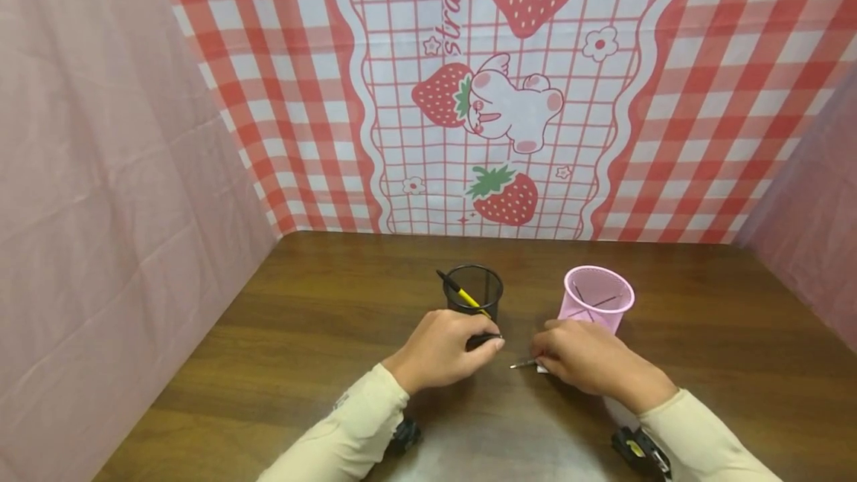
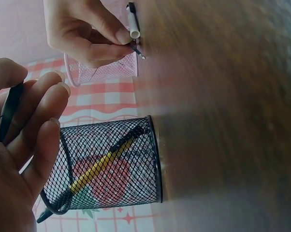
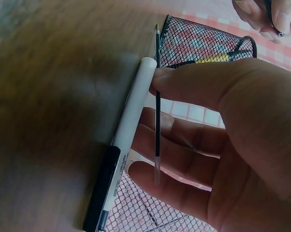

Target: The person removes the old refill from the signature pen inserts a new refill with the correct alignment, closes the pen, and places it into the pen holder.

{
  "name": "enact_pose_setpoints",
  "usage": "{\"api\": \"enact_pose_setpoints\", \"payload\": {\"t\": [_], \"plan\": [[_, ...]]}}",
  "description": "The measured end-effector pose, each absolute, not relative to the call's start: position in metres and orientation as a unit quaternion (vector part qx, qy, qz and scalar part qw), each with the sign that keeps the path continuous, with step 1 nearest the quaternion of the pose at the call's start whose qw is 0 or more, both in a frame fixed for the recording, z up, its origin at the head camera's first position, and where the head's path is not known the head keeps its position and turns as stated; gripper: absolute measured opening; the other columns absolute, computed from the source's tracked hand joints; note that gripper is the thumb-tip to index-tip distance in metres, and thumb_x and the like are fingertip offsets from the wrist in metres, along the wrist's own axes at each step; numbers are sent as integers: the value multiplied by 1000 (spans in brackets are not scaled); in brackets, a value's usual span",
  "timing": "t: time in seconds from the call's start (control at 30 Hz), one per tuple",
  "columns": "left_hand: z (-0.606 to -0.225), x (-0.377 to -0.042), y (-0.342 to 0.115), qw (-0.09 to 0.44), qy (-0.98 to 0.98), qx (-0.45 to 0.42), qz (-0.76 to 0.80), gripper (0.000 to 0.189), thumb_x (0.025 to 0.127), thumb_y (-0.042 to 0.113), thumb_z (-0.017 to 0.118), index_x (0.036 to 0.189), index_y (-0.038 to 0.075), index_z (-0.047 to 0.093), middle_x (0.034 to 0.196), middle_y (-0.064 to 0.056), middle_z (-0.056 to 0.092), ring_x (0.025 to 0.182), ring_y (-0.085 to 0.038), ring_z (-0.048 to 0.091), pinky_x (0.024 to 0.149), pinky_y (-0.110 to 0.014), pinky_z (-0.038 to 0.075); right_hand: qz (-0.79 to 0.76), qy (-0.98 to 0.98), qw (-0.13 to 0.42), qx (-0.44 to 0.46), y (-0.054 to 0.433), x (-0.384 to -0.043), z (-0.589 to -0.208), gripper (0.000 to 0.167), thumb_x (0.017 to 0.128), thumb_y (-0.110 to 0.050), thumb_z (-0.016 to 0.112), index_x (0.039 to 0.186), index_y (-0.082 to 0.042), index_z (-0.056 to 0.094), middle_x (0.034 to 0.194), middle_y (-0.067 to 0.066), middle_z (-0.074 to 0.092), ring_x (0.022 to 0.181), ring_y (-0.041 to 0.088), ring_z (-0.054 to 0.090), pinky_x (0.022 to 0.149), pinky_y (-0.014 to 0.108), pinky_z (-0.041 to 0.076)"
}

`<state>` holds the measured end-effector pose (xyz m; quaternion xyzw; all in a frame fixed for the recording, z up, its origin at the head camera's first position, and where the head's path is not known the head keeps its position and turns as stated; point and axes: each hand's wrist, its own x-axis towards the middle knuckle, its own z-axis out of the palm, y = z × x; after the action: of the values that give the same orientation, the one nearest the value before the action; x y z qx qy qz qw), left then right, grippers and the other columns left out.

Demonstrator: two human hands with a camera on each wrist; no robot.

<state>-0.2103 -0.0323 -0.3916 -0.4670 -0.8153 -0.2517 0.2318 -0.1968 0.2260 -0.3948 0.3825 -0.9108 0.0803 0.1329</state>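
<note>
My left hand (image 1: 438, 352) holds a short black pen piece (image 2: 11, 110) between thumb and fingers, beside the black mesh pen cup (image 2: 136, 186). Its other fingers are loosely bent. Across from it, in front of the pink mesh cup (image 1: 598, 268), my right hand (image 1: 592, 363) pinches a thin dark pen refill (image 3: 158, 121) with a metal tip. The refill's tip points toward the left hand. A white pen barrel (image 3: 135, 108) with a black clip end lies on the table right beside the right fingertips; its near end looks open in the left wrist view.
A yellow and black pen (image 1: 469, 297) leans in the black cup, its end above the rim. Several thin dark sticks (image 1: 608, 300) stand crossed inside the pink cup. The brown wooden table (image 1: 281, 348) ends at a red checked cloth (image 1: 308, 132) behind, with pink cloth at both sides.
</note>
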Motion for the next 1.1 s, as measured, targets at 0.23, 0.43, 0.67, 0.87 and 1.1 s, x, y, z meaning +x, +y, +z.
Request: {"api": "enact_pose_setpoints", "payload": {"t": [0.23,0.43,0.67,0.87,1.1], "plan": [[-393,-210,-32,231,-813,-470,-255,8,95,26,69,94,20,74,81,14,70,66,4,58,64,-17,49,86,-908,114,393,225,-196,-396,19,80,-19,81,75,-30,67,73,-17,50,60,2,49,52,30,43],[-393,-210,-32,226,-812,-472,-259,8,95,25,68,95,19,74,82,14,70,67,5,58,64,-17,49,88,-907,108,397,225,-194,-397,17,81,-19,80,76,-29,68,73,-15,50,60,2,49,52,31,44],[-392,-211,-32,231,-814,-469,-252,8,95,27,69,95,20,73,83,14,70,68,4,60,65,-18,50,81,-912,99,390,224,-193,-394,16,83,-22,80,77,-30,68,75,-15,50,60,4,51,52,31,44],[-393,-212,-33,233,-814,-469,-250,9,94,27,69,95,20,74,83,14,71,68,3,60,64,-19,50,77,-913,96,390,223,-193,-392,14,83,-22,79,78,-30,68,76,-15,51,62,4,52,53,32,45],[-392,-212,-33,232,-810,-473,-257,9,95,26,69,95,19,74,82,13,70,66,4,57,63,-16,48,74,-921,110,367,221,-191,-388,13,84,-23,78,82,-27,66,78,-15,55,66,3,55,58,32,48]]}}
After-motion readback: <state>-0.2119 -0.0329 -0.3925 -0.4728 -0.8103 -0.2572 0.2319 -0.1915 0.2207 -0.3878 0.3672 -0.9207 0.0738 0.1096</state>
